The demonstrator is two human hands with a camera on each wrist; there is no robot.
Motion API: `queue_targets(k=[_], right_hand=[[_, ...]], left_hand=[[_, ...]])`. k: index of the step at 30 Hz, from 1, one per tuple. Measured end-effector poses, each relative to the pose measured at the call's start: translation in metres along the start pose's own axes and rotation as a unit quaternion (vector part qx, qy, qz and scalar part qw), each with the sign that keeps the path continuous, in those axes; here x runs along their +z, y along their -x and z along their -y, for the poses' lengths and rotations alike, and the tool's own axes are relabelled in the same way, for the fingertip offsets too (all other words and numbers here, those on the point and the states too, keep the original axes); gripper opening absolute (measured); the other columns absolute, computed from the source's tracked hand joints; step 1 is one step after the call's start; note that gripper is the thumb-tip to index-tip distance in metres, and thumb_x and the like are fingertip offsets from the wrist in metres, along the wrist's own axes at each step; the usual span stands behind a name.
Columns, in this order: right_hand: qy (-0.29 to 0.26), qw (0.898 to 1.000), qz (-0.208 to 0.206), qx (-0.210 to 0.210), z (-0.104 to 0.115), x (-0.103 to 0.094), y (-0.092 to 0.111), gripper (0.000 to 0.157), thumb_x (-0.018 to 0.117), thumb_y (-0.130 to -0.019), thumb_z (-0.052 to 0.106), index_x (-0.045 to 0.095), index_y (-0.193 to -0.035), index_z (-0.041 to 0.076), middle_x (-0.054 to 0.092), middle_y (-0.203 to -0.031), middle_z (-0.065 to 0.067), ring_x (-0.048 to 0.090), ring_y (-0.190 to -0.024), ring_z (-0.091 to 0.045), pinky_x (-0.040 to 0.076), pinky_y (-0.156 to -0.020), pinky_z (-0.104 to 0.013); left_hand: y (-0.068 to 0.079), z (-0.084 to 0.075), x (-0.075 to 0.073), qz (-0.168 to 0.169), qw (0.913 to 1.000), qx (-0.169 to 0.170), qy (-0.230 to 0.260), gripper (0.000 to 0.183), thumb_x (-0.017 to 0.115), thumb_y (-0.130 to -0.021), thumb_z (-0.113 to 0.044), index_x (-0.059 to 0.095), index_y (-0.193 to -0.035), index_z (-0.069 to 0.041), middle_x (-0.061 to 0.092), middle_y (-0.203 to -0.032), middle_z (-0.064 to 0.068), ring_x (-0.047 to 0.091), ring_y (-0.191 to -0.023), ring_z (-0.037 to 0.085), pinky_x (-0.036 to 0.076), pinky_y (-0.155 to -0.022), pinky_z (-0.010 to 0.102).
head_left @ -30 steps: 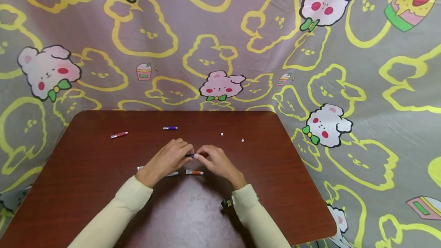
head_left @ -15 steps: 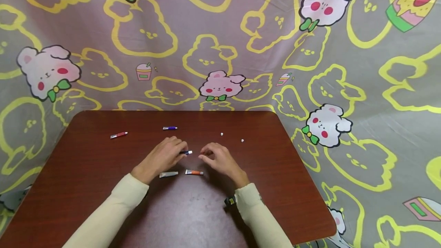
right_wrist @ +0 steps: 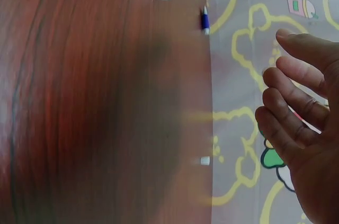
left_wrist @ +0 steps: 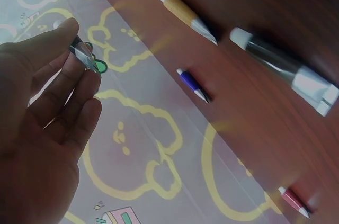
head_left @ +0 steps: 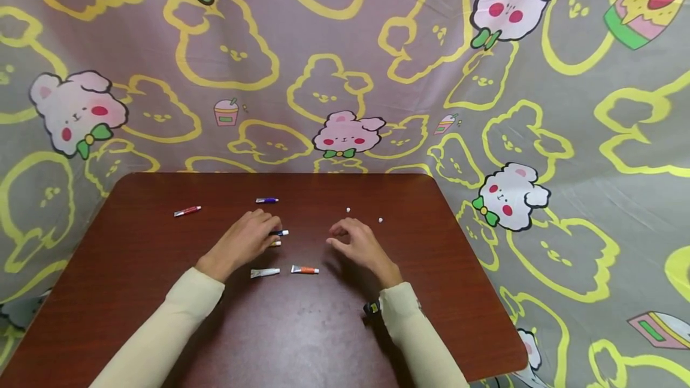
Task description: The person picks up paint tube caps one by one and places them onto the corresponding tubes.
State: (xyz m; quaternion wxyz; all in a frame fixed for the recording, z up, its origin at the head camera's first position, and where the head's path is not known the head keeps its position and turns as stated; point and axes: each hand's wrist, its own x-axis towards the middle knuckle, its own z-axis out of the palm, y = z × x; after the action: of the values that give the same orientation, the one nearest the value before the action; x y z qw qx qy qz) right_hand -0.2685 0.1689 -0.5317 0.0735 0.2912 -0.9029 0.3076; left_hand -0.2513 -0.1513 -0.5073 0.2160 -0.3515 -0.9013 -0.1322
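My left hand [head_left: 242, 243] pinches a dark blue paint tube [left_wrist: 83, 54] between thumb and fingers, its white cap pointing right in the head view. Just below that hand lies an ochre paint tube [left_wrist: 186, 15], partly hidden by it in the head view. Nearer the front are a dark, glossy paint tube [left_wrist: 280, 65], which looks silvery in the head view, and an orange paint tube [head_left: 305, 269] with a white cap. My right hand [head_left: 360, 249] hovers right of them, fingers loosely bent and apart, with nothing between them.
Toward the back of the brown table [head_left: 431, 304] lie a red paint tube [head_left: 187, 211] and a purple paint tube [head_left: 266, 200]. Two small white caps, one at back centre [head_left: 348, 209] and another farther right [head_left: 380, 220], sit beyond my right hand. Patterned cloth [head_left: 334, 35] hangs behind.
My hands were together at the blue tube and have drawn apart. The left has moved left with the tube, uncovering the ochre tube's cap; the right has shifted right.
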Motion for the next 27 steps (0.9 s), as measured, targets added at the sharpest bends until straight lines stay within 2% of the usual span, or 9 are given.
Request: queue_targets(k=[3, 8, 14, 27], right_hand=[[0.007, 1.000, 0.001, 0.010, -0.005, -0.004, 0.003, 0.024, 0.085, -0.097, 0.024, 0.076, -0.114, 0.010, 0.075, -0.109, -0.002, 0.073, -0.105, -0.019, 0.062, -0.093, -0.037], [0.015, 1.000, 0.001, 0.021, -0.015, -0.010, 0.007, 0.027, 0.083, -0.098, 0.024, 0.077, -0.118, 0.008, 0.076, -0.113, -0.003, 0.072, -0.109, -0.022, 0.061, -0.094, -0.041], [0.019, 0.999, -0.006, 0.025, -0.025, -0.015, 0.009, 0.027, 0.082, -0.098, 0.022, 0.077, -0.119, 0.006, 0.077, -0.115, -0.005, 0.071, -0.110, -0.026, 0.060, -0.095, -0.046], [0.028, 0.999, -0.010, 0.043, -0.037, -0.023, 0.014, 0.028, 0.082, -0.098, 0.023, 0.077, -0.120, 0.006, 0.077, -0.114, -0.007, 0.073, -0.107, -0.028, 0.055, -0.101, -0.052]], left_hand=[[0.003, 0.005, 0.001, 0.007, 0.9999, -0.011, 0.002, 0.028, 0.093, -0.084, -0.011, 0.068, -0.095, -0.009, 0.072, -0.089, 0.006, 0.065, -0.087, 0.028, 0.053, -0.080, 0.046], [0.005, 0.011, 0.000, 0.028, 0.9991, -0.031, 0.009, 0.023, 0.090, -0.088, -0.011, 0.069, -0.097, -0.007, 0.074, -0.091, 0.008, 0.066, -0.089, 0.030, 0.054, -0.082, 0.048], [0.009, 0.023, 0.001, 0.032, 0.9985, -0.042, 0.012, 0.020, 0.088, -0.089, -0.010, 0.069, -0.096, -0.008, 0.073, -0.089, 0.006, 0.065, -0.086, 0.029, 0.053, -0.080, 0.048], [0.024, 0.045, 0.012, 0.072, 0.9909, -0.114, -0.002, 0.018, 0.088, -0.090, -0.010, 0.070, -0.095, -0.006, 0.075, -0.089, 0.010, 0.066, -0.085, 0.033, 0.056, -0.080, 0.051]])
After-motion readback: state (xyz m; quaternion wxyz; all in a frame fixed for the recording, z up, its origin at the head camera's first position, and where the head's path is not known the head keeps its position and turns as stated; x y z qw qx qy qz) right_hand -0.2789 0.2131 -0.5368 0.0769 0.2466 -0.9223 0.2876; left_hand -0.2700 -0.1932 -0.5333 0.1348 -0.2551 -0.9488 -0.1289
